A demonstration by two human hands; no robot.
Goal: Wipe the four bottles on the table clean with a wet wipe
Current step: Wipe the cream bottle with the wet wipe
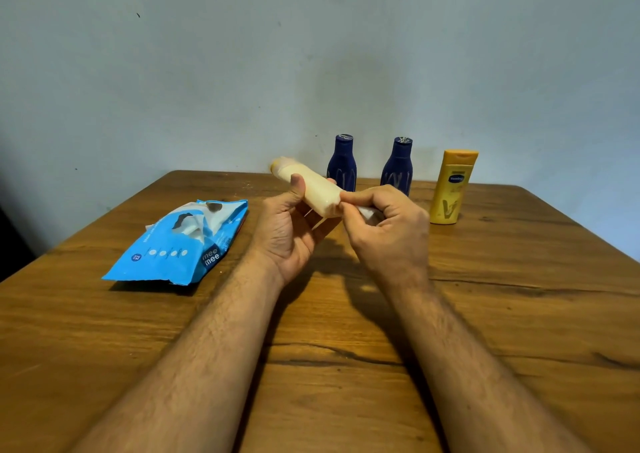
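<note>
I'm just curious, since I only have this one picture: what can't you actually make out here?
Head view only:
- Pale bottle: label blurred, base hidden by the right hand.
- Wet wipe: mostly hidden inside that hand.
- Two blue bottles: labels too small.
- Wipes pack: small print unreadable.

Before you lies a brown wooden desk [485,314], its grain running across your view with dark cracks and knots, one long crack crossing near the middle. Its far edge meets a pale grey-blue wall [242,54] marked with a few small dark specks. At the far left, beside the desk's edge, you see a dark area too dim to identify.
</note>
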